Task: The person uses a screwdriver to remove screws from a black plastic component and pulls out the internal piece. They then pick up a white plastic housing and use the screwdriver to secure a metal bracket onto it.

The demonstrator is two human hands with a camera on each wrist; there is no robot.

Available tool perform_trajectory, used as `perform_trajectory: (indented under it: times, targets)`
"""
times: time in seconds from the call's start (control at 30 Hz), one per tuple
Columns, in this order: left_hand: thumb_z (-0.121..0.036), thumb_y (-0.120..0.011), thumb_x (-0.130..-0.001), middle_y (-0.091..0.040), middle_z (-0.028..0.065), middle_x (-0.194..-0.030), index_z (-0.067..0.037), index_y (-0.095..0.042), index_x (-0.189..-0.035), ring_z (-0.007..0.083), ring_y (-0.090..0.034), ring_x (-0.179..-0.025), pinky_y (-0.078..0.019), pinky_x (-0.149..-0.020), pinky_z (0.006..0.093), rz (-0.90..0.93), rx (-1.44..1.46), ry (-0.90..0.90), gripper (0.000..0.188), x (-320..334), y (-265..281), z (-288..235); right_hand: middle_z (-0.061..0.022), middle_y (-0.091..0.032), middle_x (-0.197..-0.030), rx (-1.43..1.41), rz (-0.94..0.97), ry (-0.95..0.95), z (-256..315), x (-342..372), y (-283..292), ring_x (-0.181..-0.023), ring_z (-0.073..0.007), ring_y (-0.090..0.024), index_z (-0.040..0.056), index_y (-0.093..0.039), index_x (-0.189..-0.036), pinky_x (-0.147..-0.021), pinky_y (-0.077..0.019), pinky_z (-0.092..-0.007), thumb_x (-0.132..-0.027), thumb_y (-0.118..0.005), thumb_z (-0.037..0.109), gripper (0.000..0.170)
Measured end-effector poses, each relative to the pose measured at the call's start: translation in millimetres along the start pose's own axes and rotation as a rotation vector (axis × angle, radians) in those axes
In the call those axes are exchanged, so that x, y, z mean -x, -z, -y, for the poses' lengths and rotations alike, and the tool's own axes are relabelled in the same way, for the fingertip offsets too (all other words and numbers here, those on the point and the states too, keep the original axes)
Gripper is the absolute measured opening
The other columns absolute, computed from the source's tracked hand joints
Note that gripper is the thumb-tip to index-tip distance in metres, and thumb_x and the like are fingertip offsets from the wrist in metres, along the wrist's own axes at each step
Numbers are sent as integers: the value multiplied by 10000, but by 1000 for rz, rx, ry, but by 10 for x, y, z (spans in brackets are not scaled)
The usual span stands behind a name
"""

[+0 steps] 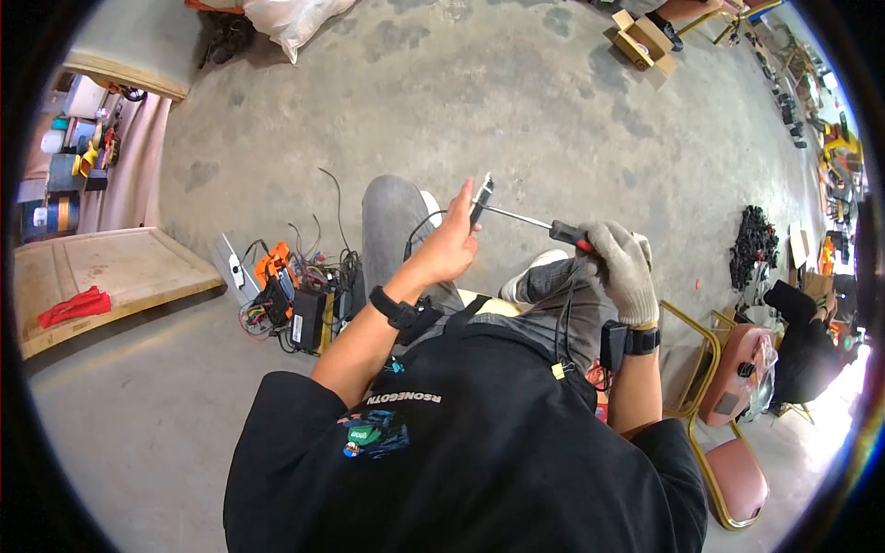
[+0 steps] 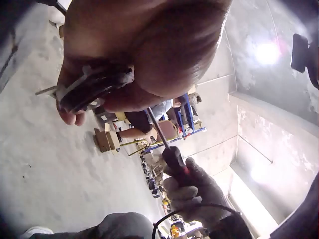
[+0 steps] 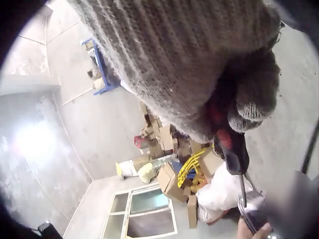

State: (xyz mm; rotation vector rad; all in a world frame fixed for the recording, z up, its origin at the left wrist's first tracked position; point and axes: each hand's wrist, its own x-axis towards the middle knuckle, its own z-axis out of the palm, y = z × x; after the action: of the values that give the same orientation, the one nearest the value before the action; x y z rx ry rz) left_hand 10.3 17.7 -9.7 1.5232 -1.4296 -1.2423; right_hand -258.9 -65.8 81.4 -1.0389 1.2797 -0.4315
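My bare left hand [image 1: 447, 247] holds a small dark part [image 1: 481, 205] with a pale edge, raised in front of my knees. In the left wrist view its fingers bend round this dark part [image 2: 94, 89], and the palm hides some of it. A knitted grey glove covers my right hand [image 1: 622, 267], which grips a screwdriver [image 1: 570, 234] by its black and red handle. The screwdriver's metal shaft points left, its tip right at the dark part. In the right wrist view, gloved fingers wrap the screwdriver handle [image 3: 233, 154].
Left of my legs lies a heap of cables and devices [image 1: 309, 295], near a low wooden platform [image 1: 120, 276] bearing a red cloth [image 1: 76, 307]. A pink-seated chair [image 1: 737, 475] stands at right, close to another person [image 1: 807, 346]. A cardboard box [image 1: 643, 46] sits farther off.
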Motion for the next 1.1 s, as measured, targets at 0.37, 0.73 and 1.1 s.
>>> perform_trajectory:
  times: [0.37, 0.73, 1.1]
  targets:
    - [16, -587, -903, -545, 167, -1337, -10, -395, -1423, 308, -655, -1132, -578, -833, 342, -100, 931, 350, 555, -47, 364, 238, -35, -597, -662, 196, -85, -83, -658, -1701, 501, -539, -110, -545, -35, -679, -938, -506, -447, -264, -872, -664, 322, 364]
    - [-108, -555, -997, -585, 141, -1289, 8, -270, -1514, 217, -624, -1132, -532, -903, 339, 65, 868, 382, 602, -47, 326, 93, -68, -622, -583, 604, -140, -309, -1987, -2686, 209, -516, -151, -602, 3, -726, -872, -534, -470, -307, -818, -704, 401, 402]
    - [-81, -508, -1026, -539, 118, -1331, -8, -185, -1548, 220, -646, -1089, -558, -795, 332, 23, 811, 462, 618, -85, 310, 27, -81, -642, -590, 567, -196, -324, -2481, -2952, 214, -529, -161, -621, 3, -731, -847, -542, -485, -319, -830, -712, 427, 424]
